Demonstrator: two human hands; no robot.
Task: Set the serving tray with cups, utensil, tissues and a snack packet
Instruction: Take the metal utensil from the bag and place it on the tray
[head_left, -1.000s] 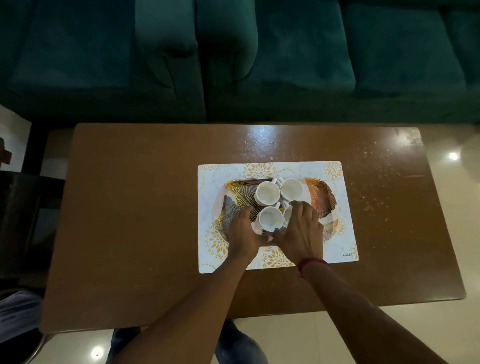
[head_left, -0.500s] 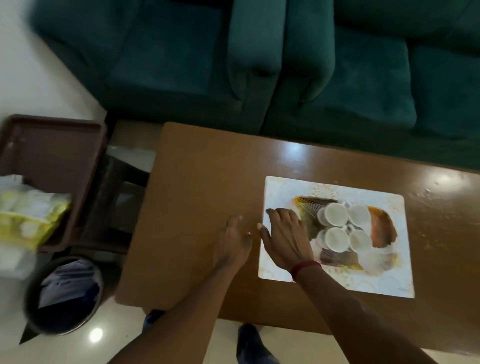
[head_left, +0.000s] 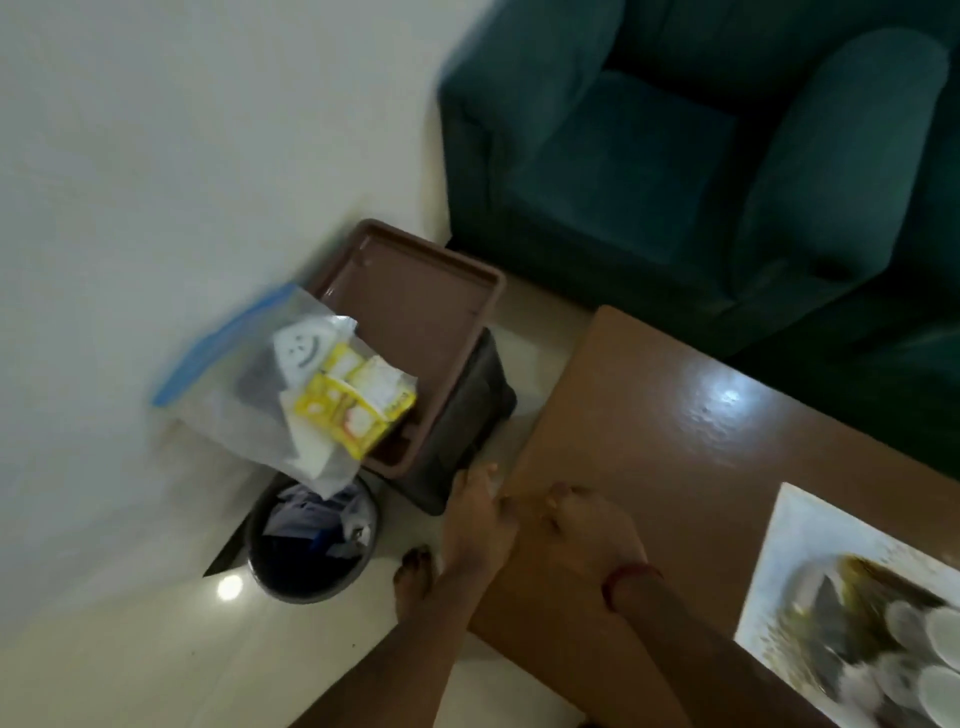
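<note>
Reaching with nothing in my fingers, my left hand (head_left: 480, 525) was open and nearest the clear bag (head_left: 280, 384) with the yellow snack packet (head_left: 353, 410), up and to its left. My right hand (head_left: 587, 535) lay empty on the table (head_left: 675, 415).

A corner of a living room, with the view tilting and blurring.

A plain pale wall (head_left: 156, 156) is filling the upper left, and a dark teal sofa (head_left: 701, 171) is sitting along the top right. A glossy brown counter (head_left: 649, 441) is catching a spot of light near its far edge. The cream tiled floor (head_left: 156, 649) is reflecting a bright lamp glare beside a round dark bin (head_left: 311, 551), which is standing just below a dark side stand (head_left: 467, 431).
</note>
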